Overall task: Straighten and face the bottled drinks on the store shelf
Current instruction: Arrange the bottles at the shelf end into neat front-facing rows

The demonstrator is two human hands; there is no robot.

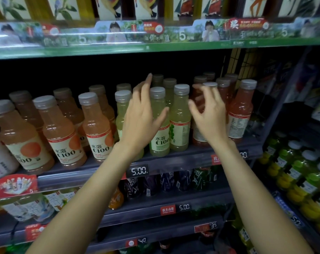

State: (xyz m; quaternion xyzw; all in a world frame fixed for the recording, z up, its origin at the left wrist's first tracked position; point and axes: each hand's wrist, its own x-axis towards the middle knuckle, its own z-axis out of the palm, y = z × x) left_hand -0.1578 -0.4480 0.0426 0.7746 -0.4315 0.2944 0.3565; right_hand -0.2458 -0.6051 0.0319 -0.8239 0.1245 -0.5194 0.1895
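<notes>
Pale-green plastic juice bottles [159, 123] stand mid-shelf between orange ones on the left and red ones on the right. Left hand [142, 116] reaches in open-fingered; right hand [208, 114] hovers loosely curled, grasping nothing. Tight rows could topple if nudged carelessly.

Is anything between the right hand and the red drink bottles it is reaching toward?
Nothing visible. The right hand, fingers loosely spread, sits directly in front of the red drink bottles at the shelf front, covering one of them; no other item lies between.
</notes>
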